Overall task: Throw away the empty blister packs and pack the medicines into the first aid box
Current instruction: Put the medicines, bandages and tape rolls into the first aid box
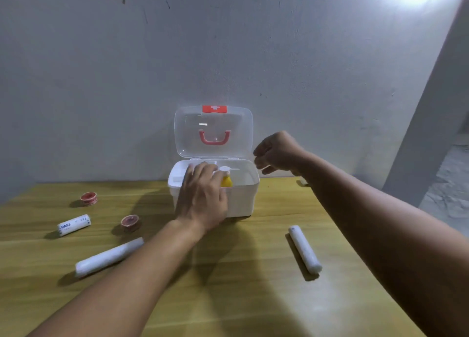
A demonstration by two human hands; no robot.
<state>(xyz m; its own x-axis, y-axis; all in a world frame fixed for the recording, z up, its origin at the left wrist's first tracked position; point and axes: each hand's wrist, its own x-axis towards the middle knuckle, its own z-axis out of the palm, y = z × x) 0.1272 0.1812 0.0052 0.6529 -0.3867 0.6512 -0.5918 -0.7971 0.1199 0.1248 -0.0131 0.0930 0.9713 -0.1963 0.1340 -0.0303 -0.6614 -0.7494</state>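
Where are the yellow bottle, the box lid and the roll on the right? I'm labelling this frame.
yellow bottle (226,181): head view, on its yellow body.
box lid (238,133): head view, on the clear panel right of the handle.
right roll (304,249): head view, mid-length on its white wrap.

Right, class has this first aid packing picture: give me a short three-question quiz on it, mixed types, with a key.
1. True or false: the lid of the first aid box is closed.
2. Multiple choice: the left hand holds, over the open box, A) a roll of tape, B) a yellow bottle with a white cap, C) a bandage roll.
3. Count the white bandage rolls lying on the table.

Key
1. False: it stands open against the wall.
2. B.
3. Three: a short printed roll and a long roll on the left, one long roll on the right. The right hand hovers empty beside the box.
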